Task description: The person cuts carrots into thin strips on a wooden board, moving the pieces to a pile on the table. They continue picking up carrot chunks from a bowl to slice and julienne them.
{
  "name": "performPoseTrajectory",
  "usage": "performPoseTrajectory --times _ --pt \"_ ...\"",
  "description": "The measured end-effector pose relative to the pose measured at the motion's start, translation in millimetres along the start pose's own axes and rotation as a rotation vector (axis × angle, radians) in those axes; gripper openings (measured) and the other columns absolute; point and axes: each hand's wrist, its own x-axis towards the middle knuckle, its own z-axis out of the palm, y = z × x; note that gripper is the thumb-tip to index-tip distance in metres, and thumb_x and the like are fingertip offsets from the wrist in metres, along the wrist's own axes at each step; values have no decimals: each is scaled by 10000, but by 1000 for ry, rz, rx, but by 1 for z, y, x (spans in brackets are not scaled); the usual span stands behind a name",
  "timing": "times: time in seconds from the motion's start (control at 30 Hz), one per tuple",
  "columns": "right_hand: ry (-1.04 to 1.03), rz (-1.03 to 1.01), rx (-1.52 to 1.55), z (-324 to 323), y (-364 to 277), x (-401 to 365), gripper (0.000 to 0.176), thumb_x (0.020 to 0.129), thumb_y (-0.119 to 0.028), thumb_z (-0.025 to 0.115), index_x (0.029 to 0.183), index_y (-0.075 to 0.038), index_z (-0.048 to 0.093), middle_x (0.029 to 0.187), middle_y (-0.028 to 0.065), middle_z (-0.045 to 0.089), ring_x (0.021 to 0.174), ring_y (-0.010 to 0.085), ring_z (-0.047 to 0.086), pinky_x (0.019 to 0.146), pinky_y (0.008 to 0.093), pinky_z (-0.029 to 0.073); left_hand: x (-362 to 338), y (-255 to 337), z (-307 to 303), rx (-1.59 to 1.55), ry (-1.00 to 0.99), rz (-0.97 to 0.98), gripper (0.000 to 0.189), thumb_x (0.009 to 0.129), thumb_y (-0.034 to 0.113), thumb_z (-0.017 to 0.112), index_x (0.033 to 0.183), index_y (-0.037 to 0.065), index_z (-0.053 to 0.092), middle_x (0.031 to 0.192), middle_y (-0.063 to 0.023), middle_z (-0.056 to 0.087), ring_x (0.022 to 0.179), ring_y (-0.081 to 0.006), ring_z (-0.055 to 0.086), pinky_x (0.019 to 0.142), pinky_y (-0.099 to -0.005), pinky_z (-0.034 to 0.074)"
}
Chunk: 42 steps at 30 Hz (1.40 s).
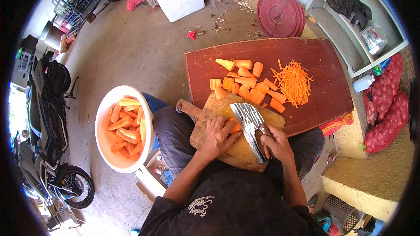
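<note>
A wide-bladed knife [247, 120] is in my right hand [275, 142], its fingers wrapped round the dark handle. Beside the blade, my left hand [217, 135] presses a piece of carrot [235, 125] against the round wooden cutting board [205, 126]. Past the board, several peeled carrot chunks [246, 81] lie on the red-brown table [323, 70]. To their right is a heap of thin carrot strips [295, 83]. A white bucket [151, 126] at my left is filled with peeled carrots [124, 124].
A motorcycle [52, 122] stands at the far left. Beyond the table are a round maroon lid [280, 14] and a white box [179, 2]. On the right are a shelf [337, 35], a white bottle [364, 84] and red net sacks [385, 122].
</note>
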Motion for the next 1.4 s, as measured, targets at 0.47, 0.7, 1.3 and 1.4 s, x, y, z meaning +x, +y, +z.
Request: performPoseTrajectory --times 0.47,0.7,1.3,1.4 --pt "2 9 27 1 1 1 490 1073 -174 634 1492 72 572 799 2 585 512 87 579 439 276 476 0 0 1 -12 9 0 444 858 216 898 1247 66 745 1160 -170 615 1044 -375 640 897 -505 498" --pt "6 12 22 1 0 0 498 1078 -175 635 1506 67 564 799 -6 575 509 85 574 440 270 471 0 -1 2 -11 16 -3 443 861 223 900 1247 69 747 1168 -172 626 1057 -387 647 907 -506 496" --pt "3 8 38 1 1 0 514 1080 -172 644 1526 65 552 803 -8 580 523 73 574 446 262 478 0 0 1 -11 24 5 438 864 212 899 1249 59 755 1171 -178 632 1062 -393 653 915 -516 508" --pt "4 11 39 1 1 0 504 1080 -168 644 1519 63 558 800 -8 579 523 73 574 446 263 479 1 1 0 -21 32 6 435 863 209 898 1245 59 753 1152 -177 627 1043 -390 652 900 -519 504"
